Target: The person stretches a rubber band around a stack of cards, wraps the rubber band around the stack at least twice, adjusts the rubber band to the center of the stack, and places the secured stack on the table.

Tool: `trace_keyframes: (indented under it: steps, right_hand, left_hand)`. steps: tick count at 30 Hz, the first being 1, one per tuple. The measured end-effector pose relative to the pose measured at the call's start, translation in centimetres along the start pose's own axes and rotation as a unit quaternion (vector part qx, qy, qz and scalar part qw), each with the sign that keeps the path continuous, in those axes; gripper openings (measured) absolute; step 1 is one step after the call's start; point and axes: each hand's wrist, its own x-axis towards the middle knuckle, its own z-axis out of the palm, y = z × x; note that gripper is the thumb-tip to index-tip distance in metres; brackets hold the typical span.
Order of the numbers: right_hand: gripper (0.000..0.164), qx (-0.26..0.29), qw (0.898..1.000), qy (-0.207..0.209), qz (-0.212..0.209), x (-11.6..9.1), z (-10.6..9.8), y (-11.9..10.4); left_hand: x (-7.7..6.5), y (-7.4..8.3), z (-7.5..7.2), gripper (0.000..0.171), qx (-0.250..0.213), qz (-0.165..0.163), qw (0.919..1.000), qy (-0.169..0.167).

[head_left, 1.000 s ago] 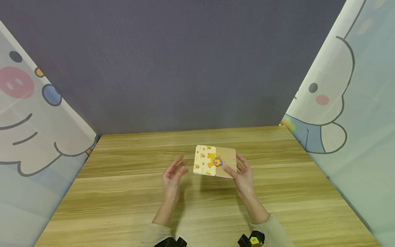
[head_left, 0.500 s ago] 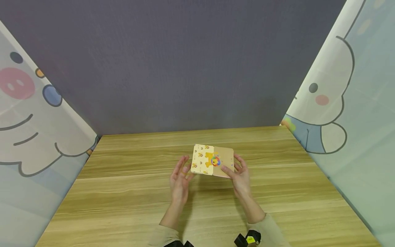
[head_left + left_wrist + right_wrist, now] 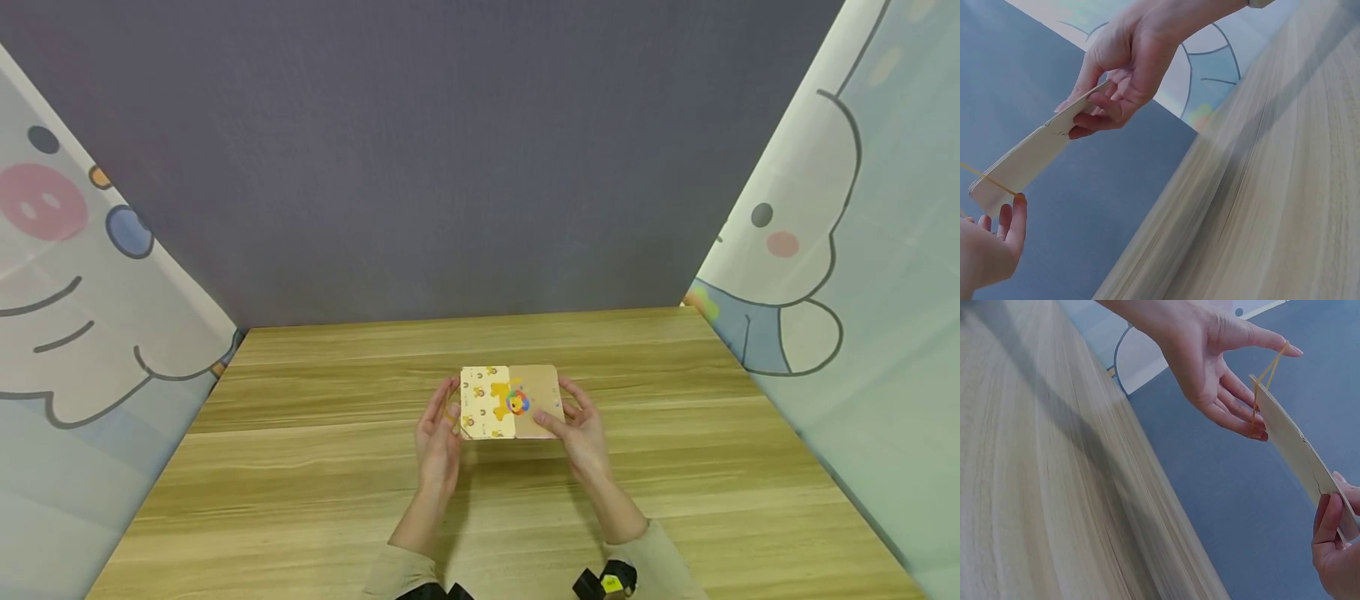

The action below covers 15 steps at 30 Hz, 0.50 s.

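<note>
A small booklet (image 3: 542,387) lies unfolded in the air above the table, one half cream with little lion prints, the other brown, a lion across the middle. My right hand (image 3: 588,442) grips its right end, thumb on top and fingers beneath. At the left end is my left hand (image 3: 437,454), thumb and fingers spread apart. A thin yellow rubber band (image 3: 999,185) is stretched between that thumb and the fingertips. In the right wrist view, the band crosses the booklet's (image 3: 1294,453) left end, and the fingers are close under it.
Beneath the hands is a wood-grain table (image 3: 337,492). A dark grey panel (image 3: 465,167) rises along its far edge. Cartoon-printed sheets stand at the left (image 3: 75,350) and right (image 3: 885,333) sides.
My left hand has moved right to the booklet's left end, bringing the band over it. The booklet has shifted slightly left and toward me and levelled, still gripped by my right hand.
</note>
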Motion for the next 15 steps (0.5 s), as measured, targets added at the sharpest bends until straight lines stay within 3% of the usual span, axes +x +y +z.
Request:
trace_keyframes:
  steps: [8, 15]
  right_hand:
    - [0.064, -0.053, 0.999, -0.005, 0.006, -0.3, -0.2, -0.2]
    - [0.066, -0.064, 0.998, -0.024, 0.013, -0.4, -0.4, -0.2]
  left_hand:
    - [1.0, 0.6, -0.8, 0.051, 0.031, -0.015, 0.9985, -0.043]
    - [3.1, 1.5, -1.1, 0.052, 0.099, -0.052, 0.9929, -0.041]
